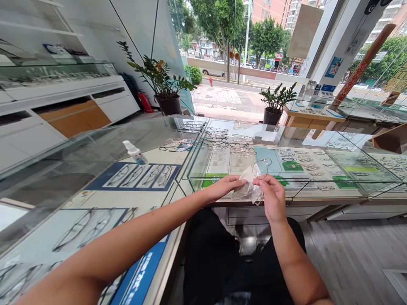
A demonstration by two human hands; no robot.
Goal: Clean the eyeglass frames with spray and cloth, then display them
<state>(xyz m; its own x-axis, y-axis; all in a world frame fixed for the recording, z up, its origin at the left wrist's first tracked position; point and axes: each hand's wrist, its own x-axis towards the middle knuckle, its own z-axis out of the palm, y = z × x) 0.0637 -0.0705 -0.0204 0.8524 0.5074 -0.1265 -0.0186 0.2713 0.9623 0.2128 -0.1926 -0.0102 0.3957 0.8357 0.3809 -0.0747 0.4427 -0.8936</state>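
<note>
My right hand pinches a pair of thin-rimmed eyeglasses above the front edge of the glass display case. One lens points up and away, and the other hangs low beside the cloth. A pale cleaning cloth is gripped between the thumb and fingers of my left hand. The cloth lies right next to the glasses; whether it touches the lower lens I cannot tell. On the glass top to the left stands a white spray bottle.
Glass display cases full of eyeglass frames run in front and to my left. Several glasses lie in rows on the glass top. Potted plants stand by the window. A red fire extinguisher is at the back left.
</note>
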